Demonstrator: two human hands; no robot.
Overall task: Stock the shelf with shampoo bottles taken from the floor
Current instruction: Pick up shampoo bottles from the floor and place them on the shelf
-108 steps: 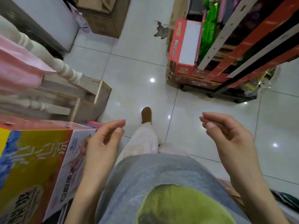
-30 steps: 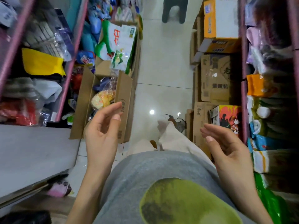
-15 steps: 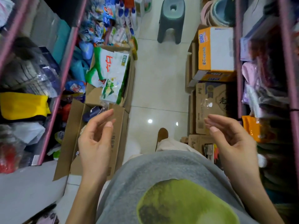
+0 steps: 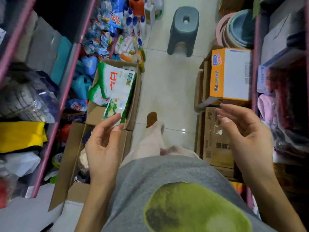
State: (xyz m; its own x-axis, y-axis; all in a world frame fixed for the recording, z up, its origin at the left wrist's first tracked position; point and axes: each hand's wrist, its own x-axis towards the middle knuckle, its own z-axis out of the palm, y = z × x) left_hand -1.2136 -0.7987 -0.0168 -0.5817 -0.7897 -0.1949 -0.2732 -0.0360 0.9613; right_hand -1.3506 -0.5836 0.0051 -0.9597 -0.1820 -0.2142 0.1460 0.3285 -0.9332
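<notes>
While both hands, left hand point(image 4: 102, 144) and right hand point(image 4: 245, 138), hang relaxed and empty, boxes point(image 4: 229, 76) edge the tiled aisle point(image 4: 168, 84).

Person wears a grey top point(image 4: 167, 178) w/ a big round yellow-green print point(image 4: 197, 208) on the front, darker patch at its lower left. Pale cream/pinkish trousers point(image 4: 150, 141) below, brown shoe point(image 4: 151, 118) at the front foot. Both forearms bare, no sleeves; left hand point(image 4: 102, 146) & right hand point(image 4: 245, 138) bare, no rings or watch visible.
</notes>
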